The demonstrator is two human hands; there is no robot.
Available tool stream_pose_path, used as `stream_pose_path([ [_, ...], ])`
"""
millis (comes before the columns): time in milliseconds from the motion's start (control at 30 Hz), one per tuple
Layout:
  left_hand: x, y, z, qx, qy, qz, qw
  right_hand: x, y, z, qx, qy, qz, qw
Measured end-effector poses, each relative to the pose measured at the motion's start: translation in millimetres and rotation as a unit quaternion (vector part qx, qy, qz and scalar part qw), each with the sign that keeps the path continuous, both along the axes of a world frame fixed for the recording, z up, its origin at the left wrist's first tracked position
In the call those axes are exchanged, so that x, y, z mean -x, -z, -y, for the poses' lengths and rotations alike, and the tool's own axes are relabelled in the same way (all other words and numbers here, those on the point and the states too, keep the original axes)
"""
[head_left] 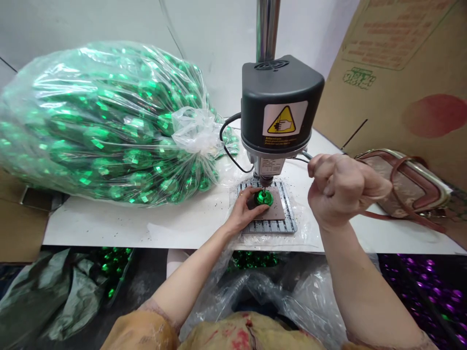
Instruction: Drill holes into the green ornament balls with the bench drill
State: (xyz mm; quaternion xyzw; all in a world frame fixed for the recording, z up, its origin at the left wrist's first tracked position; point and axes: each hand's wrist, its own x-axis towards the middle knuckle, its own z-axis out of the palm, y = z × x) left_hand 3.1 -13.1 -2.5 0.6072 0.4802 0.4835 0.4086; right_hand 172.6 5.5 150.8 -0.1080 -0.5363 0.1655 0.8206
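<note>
A drill press [282,104] with a dark housing and a warning label stands at the middle of the table. Under its bit, on a brown board [275,209] over the slotted metal base [291,221], lies a shiny green round piece [264,197]. My left hand [245,211] pinches this piece from the left between thumb and fingers. The bit reaches down to its top; whether it has gone in, I cannot tell. On the right, my right hand [345,187] is wrapped in a fist around the press lever [305,154], whose end it hides.
A big clear bag [109,126] of shiny green pieces fills the table's left. At right stand a cardboard box [397,73] and a handbag [416,184]. Dark shavings dot the white table [120,223]. Below its edge are green pieces, purple pieces [426,287] and plastic sheeting [314,291].
</note>
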Motion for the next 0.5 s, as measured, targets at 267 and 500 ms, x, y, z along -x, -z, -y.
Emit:
stream_pose_path([
  [267, -0.5, -2.1, 1.1, -0.008, -0.001, -0.006, 1.0, -2.5, 19.4, -4.0, -0.057, 0.001, 0.006, 0.998],
  [500, -1.1, -1.7, 3.1, -0.002, -0.006, -0.001, 1.0, 3.3, 3.2, 2.1, -0.007, 0.013, -0.02, 1.0],
])
